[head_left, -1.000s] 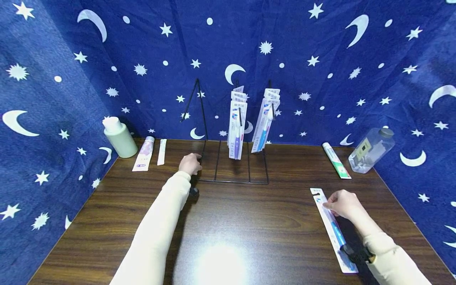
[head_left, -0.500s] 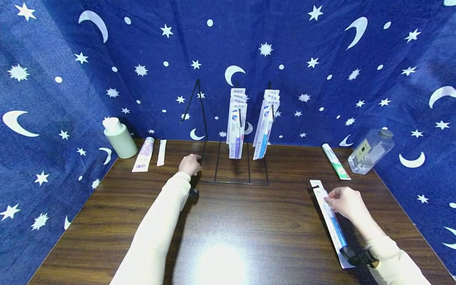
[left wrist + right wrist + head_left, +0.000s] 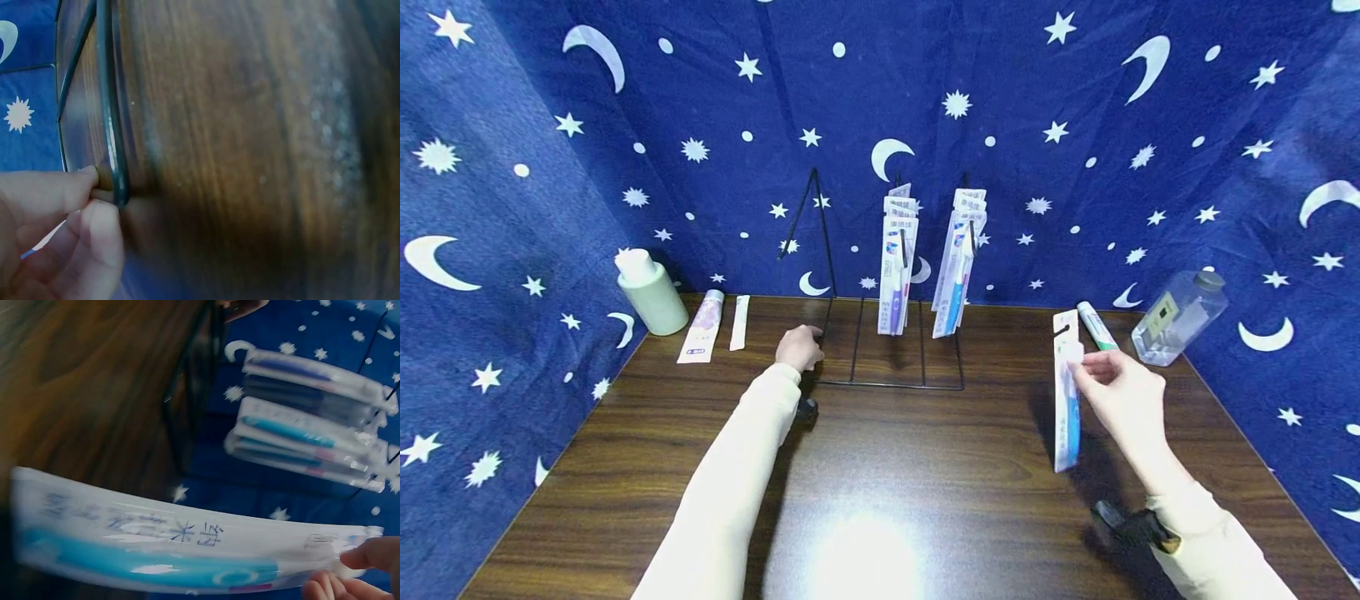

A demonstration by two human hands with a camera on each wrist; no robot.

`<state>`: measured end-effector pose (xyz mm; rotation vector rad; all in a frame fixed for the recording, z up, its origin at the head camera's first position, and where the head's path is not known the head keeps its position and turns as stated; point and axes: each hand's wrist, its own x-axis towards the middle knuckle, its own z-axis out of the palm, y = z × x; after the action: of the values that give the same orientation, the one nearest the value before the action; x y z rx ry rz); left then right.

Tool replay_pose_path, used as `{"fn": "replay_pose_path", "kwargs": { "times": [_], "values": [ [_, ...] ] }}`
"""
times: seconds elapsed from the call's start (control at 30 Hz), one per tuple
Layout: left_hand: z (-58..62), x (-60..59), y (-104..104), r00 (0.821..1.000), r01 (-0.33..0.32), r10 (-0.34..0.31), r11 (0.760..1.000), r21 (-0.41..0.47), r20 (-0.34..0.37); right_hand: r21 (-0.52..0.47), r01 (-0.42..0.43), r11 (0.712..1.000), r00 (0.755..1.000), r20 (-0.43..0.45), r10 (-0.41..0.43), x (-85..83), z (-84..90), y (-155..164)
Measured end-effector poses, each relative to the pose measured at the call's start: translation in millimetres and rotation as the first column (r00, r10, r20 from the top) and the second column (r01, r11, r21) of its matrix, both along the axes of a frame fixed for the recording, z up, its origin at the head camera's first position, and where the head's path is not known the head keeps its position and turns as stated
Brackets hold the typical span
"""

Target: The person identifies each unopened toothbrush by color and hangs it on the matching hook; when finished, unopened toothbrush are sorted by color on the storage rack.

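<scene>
My right hand [image 3: 1122, 392] pinches a packaged toothbrush [image 3: 1066, 421] near its top, between thumb and fingers. The pack has a white card, a blue handle under clear plastic and a hang slot; it is raised off the table. In the right wrist view the same toothbrush pack [image 3: 150, 550] stretches across the bottom. At the front left corner of a black wire rack [image 3: 891, 384], my left hand [image 3: 800, 348] pinches the frame; the left wrist view shows thumb and finger on the wire [image 3: 111, 137]. Purple toothbrush packs [image 3: 897, 275] and blue toothbrush packs [image 3: 957, 271] hang from the rack's hooks.
A pale green bottle [image 3: 655, 296], a toothpaste tube [image 3: 703, 327] and a narrow white packet [image 3: 740, 322] stand or lie at the left. Behind the right hand are a green and white toothpaste tube [image 3: 1097, 325] and a clear bottle [image 3: 1176, 321]. A blue cloth [image 3: 1037, 100] surrounds the table.
My right hand has lifted the toothbrush pack from the table and carried it forward and slightly left, turning it more upright. The hanging packs sway a little; my left hand stays put.
</scene>
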<state>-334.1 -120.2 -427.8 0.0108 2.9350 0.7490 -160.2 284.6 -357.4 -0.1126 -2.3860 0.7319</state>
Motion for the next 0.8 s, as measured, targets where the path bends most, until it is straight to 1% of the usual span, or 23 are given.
{"fn": "replay_pose_path", "kwargs": {
  "times": [0.1,0.23,0.4,0.47,0.6,0.73,0.8],
  "values": [
    [-2.7,-1.4,-0.2,1.0,-0.006,0.006,1.0,0.0,0.006,-0.1,-0.015,0.995,0.998,-0.063,0.009,-4.5,8.9,-15.4],
    [-3.3,-1.8,-0.8,1.0,-0.011,0.011,1.0,0.002,0.008,-0.189,-0.062,0.98,0.992,-0.116,0.041,-13.0,19.7,-35.4],
    [-0.4,-0.3,-1.4,1.0,0.008,-0.008,1.0,-0.006,-0.007,-0.215,-0.132,0.968,0.978,-0.186,0.093,-25.2,33.0,-56.8],
    [0.0,-0.1,-1.5,1.0,0.01,-0.01,1.0,-0.009,-0.011,-0.205,-0.154,0.966,0.971,-0.214,0.109,-29.6,38.3,-64.1],
    [-0.8,-0.5,-1.2,1.0,-0.003,0.003,1.0,-0.009,-0.005,-0.213,-0.199,0.957,0.959,-0.243,0.145,-36.7,47.3,-78.3],
    [-1.2,-0.9,-1.0,1.0,-0.009,0.009,1.0,-0.001,0.001,-0.25,-0.255,0.934,0.946,-0.263,0.188,-43.5,50.9,-92.0],
    [-1.0,-1.0,-0.8,1.0,-0.017,0.017,1.0,0.003,0.001,-0.25,-0.275,0.928,0.94,-0.27,0.206,-46.9,51.0,-98.1]
  ]
}}
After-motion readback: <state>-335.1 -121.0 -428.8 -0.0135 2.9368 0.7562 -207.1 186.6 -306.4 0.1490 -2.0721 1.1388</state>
